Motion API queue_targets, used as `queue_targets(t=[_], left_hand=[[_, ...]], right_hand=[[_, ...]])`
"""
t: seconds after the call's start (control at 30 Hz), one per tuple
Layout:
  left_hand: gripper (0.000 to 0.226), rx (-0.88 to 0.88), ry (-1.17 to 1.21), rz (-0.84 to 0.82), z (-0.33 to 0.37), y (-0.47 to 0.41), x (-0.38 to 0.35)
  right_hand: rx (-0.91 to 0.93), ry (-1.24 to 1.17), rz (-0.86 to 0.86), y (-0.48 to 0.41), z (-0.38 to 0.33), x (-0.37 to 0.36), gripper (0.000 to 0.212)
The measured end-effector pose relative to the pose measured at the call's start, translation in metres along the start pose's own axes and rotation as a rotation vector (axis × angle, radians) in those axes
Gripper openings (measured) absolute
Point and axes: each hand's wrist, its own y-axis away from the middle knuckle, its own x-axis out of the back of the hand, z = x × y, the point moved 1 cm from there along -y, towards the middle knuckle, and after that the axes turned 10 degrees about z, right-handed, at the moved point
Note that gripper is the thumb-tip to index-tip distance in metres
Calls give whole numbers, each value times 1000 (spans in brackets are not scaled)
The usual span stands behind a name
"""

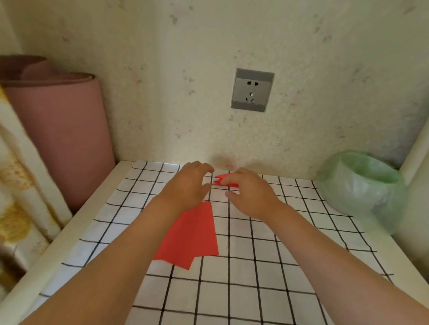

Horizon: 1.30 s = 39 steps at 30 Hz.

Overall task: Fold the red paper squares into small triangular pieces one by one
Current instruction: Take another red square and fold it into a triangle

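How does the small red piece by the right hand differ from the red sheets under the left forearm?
The small red piece is folded and pointed; the red sheets lie flat and unfolded. The piece is far smaller than the sheets. The piece sits near the wall by the right hand; the sheets lie farther from it. Both are red.

Your head camera looks forward and down over the tabletop (301, 278), close, facing its far edge and the wall (215, 38).
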Motion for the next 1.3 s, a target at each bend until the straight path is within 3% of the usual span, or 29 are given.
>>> queue_targets(t=[0.13, 0.27, 0.3, 0.37, 0.4, 0.47, 0.63, 0.87, 1.1, 1.3], left_hand=[[37, 81, 23, -35, -6, 43, 28], [25, 66, 27, -163, -12, 86, 48], [34, 61, 2, -196, -13, 96, 54], [80, 81, -102, -280, -17, 113, 61], [98, 87, -150, -324, -21, 120, 62], [110, 78, -189, -382, -27, 131, 62], [89, 91, -103, -307, -37, 147, 57], [62, 60, -80, -91, -31, 151, 69], [49, 70, 30, -178, -10, 150, 65], [30, -24, 113, -175, 32, 148, 45]], right_hand=[[145, -53, -208, 21, -49, -10, 36], [171, 34, -442, 43, -77, -26, 65], [163, 81, -497, 48, -79, -29, 72], [148, 153, -561, 58, -81, -32, 81], [138, 157, -554, 63, -81, -33, 81], [107, 122, -490, 70, -81, -33, 80], [98, 63, -268, 81, -85, -30, 71], [60, -28, -153, 89, -90, -21, 60], [125, 73, -67, 105, -79, 0, 27], [149, 227, -14, 128, -59, 27, 23]])
